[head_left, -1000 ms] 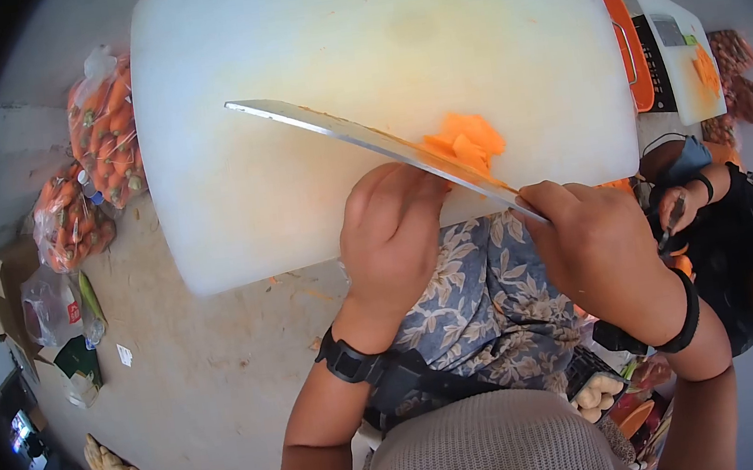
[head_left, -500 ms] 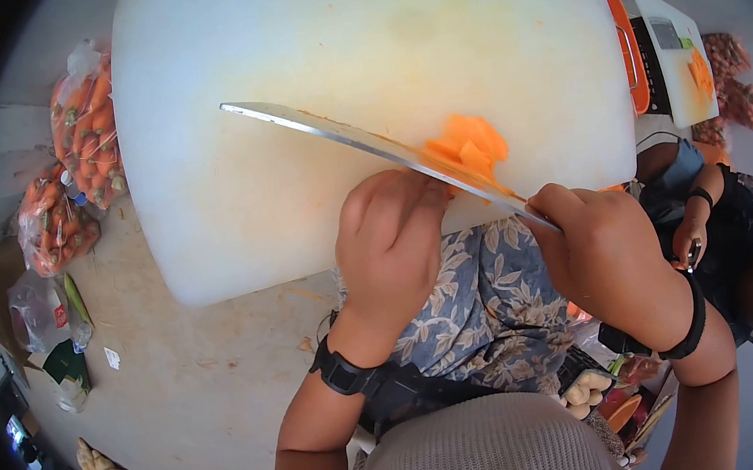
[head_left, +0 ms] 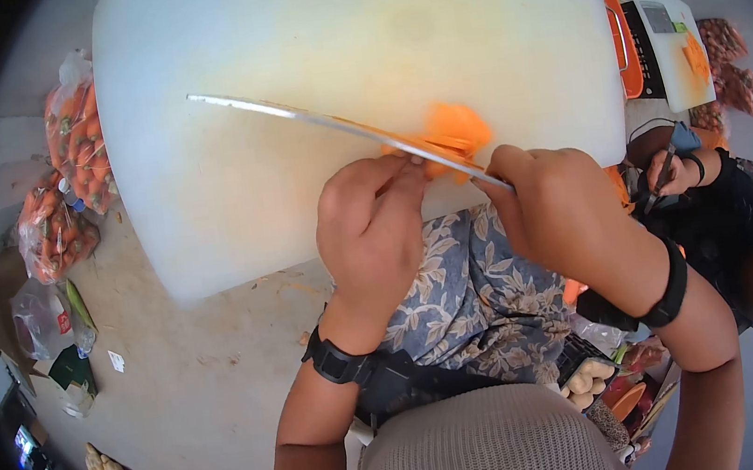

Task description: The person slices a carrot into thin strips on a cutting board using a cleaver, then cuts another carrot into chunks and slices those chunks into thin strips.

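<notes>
A large white cutting board [head_left: 276, 181] fills the upper middle of the view. My right hand [head_left: 571, 211] is closed round the grip of a long kitchen knife [head_left: 325, 122], whose blade slants up to the left across the board. Thin orange carrot slices [head_left: 459, 125] lie in a loose pile on the far side of the blade. My left hand [head_left: 372, 235] is closed, its bent fingers pressed on carrot right against the near side of the blade. Most of that carrot is hidden by the fingers and knife.
Bags of carrots [head_left: 85, 144] lie left of the board. At the right are an orange tub [head_left: 619, 36] and a second board [head_left: 670, 58] with orange pieces. Another person's hand [head_left: 668, 173] holds a dark tool there. A potato crate [head_left: 587, 380] stands below.
The knife and both my hands have shifted left and slightly up in view. The board also appears farther left. At the right, the other person's hand has risen with the tool.
</notes>
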### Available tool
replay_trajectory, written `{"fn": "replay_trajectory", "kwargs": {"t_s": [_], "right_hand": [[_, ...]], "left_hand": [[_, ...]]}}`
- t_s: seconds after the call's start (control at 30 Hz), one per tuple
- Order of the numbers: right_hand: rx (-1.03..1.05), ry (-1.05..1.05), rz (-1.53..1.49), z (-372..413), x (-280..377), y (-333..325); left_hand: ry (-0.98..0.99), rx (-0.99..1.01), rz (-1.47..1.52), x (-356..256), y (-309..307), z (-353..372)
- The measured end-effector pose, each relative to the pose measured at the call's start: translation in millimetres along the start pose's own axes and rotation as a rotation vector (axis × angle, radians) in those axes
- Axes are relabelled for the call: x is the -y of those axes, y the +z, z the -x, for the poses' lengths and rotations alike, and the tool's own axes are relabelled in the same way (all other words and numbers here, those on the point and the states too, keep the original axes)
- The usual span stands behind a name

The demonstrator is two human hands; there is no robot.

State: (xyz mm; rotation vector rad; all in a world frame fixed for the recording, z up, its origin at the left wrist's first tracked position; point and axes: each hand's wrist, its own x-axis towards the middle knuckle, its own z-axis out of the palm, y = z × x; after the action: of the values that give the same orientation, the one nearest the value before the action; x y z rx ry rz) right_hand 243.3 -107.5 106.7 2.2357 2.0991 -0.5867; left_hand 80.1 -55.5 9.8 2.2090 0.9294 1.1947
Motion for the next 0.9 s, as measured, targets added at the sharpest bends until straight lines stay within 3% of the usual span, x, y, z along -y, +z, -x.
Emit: {"fn": "replay_trajectory", "kwargs": {"t_s": [0.13, 0.33, 0.53, 0.63, 0.9], "right_hand": [[-0.065, 0.051, -0.079, -5, -1, 7], [-0.206, -0.080, -0.047, -30, 7, 15], [-0.280, -0.005, -0.244, -25, 1, 17], [-0.349, -0.019, -0.178, -8, 4, 17], [-0.296, -0.028, -0.034, 23, 5, 6]], "left_hand": [[-0.001, 0.001, -0.051, -1, 2, 0], [0.046, -0.016, -0.113, 1, 4, 0], [0.044, -0.060, -0.077, 1, 4, 4], [0.052, -0.057, -0.052, 3, 4, 4], [0.039, -0.073, -0.041, 2, 5, 5]]}}
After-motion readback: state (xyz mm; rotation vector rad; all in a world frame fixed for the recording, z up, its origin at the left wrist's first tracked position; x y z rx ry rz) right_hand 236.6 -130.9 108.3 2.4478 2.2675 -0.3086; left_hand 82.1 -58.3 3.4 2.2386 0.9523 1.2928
